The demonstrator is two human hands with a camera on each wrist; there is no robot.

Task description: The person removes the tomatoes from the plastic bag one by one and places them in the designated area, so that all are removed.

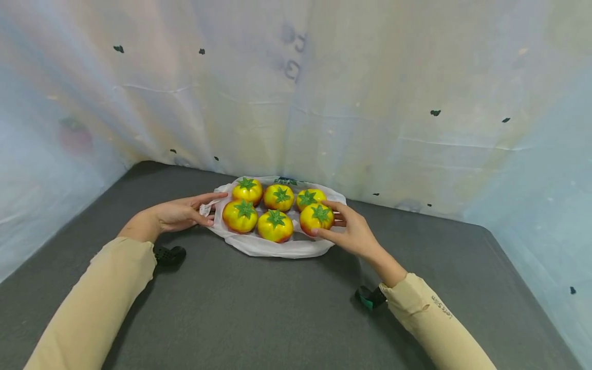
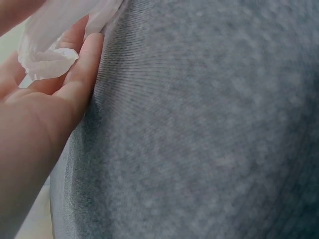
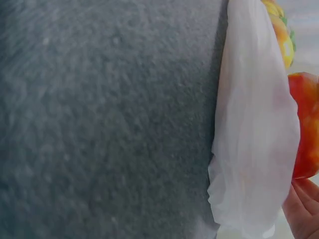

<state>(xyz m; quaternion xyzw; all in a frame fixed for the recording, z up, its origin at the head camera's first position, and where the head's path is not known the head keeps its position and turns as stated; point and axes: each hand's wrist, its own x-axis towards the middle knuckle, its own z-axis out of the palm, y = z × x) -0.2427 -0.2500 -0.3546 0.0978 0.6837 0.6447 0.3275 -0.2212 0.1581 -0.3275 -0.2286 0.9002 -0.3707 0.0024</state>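
Several yellow-and-red tomatoes with green star-shaped tops, among them a front-left tomato (image 1: 240,216) and a front-middle tomato (image 1: 275,226), sit in two rows in a white plastic bag (image 1: 282,250). At the bag's right end my right hand (image 1: 351,231) grips the front-right tomato (image 1: 316,217), thumb in front and fingers behind. That tomato's red underside (image 3: 305,124) shows in the right wrist view, partly behind the bag's wall. My left hand (image 1: 182,211) holds the bag's left edge between thumb and fingers; the crumpled plastic (image 2: 52,63) lies across the fingers in the left wrist view.
The bag lies on a dark grey table (image 1: 259,308) near its back edge. A pale hanging sheet (image 1: 324,103) with small dark marks rises behind, and pale sheets stand at both sides. Black straps (image 1: 169,256) are on both wrists.
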